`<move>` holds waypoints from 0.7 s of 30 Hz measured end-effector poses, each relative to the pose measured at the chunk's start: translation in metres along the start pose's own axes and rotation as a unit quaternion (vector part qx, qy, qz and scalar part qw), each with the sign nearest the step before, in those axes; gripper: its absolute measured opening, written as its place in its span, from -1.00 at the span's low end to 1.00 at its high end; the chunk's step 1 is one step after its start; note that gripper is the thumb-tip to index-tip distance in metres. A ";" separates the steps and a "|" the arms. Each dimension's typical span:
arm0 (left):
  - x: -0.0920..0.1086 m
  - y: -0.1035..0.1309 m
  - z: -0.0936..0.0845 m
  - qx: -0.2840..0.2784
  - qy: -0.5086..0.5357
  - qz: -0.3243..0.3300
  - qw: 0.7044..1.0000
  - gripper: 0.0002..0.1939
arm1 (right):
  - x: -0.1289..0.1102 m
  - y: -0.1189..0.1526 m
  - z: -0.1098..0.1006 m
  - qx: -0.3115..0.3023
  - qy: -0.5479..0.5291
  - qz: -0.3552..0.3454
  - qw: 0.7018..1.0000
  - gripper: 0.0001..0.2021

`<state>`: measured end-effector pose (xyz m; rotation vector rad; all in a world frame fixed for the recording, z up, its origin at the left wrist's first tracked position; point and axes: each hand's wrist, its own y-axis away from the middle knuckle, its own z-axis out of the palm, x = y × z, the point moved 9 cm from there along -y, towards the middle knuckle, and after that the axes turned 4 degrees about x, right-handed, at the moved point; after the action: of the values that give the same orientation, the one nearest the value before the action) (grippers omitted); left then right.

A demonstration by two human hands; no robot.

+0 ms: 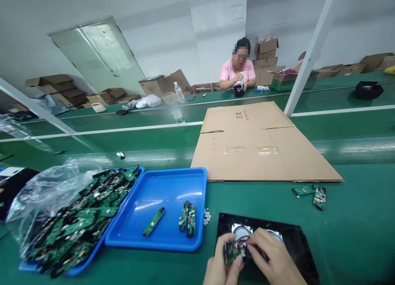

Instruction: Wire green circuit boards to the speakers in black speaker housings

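Observation:
My left hand (222,262) grips a small green circuit board (231,252) between thumb and fingers. At the board's right edge, my right hand (268,252) pinches at thin red and black wires (242,240). Both hands are over a black panel (286,231) that lies on the green table and has two round silver parts (242,230) set in it. The wires run toward these round parts. My fingers hide some of the board and the panel.
A blue tray (173,176) holds three boards; left of it, another blue tray (80,269) is heaped with boards beside clear plastic (52,194). Flattened cardboard (247,141), small white pieces (206,216) and loose boards (320,197) lie nearby. A person (237,68) sits opposite.

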<state>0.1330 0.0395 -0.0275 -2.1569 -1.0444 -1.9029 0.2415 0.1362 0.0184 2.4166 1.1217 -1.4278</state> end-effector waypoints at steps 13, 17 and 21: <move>0.024 0.001 0.001 -0.064 -0.155 -0.006 0.986 -0.62 | -0.021 0.003 -0.001 0.021 0.062 -0.107 0.992 -0.84; 0.026 0.001 0.001 -0.071 -0.157 -0.011 0.985 -0.65 | -0.018 0.004 0.002 0.009 0.056 -0.095 0.994 -0.85; 0.024 0.001 0.002 -0.073 -0.147 -0.004 0.986 -0.62 | -0.017 0.006 0.002 0.018 0.061 -0.090 0.994 -0.83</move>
<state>0.1353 0.0502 -0.0062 -2.5804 -0.9825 -1.7502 0.2386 0.1222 0.0291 2.5143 1.3852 -1.3735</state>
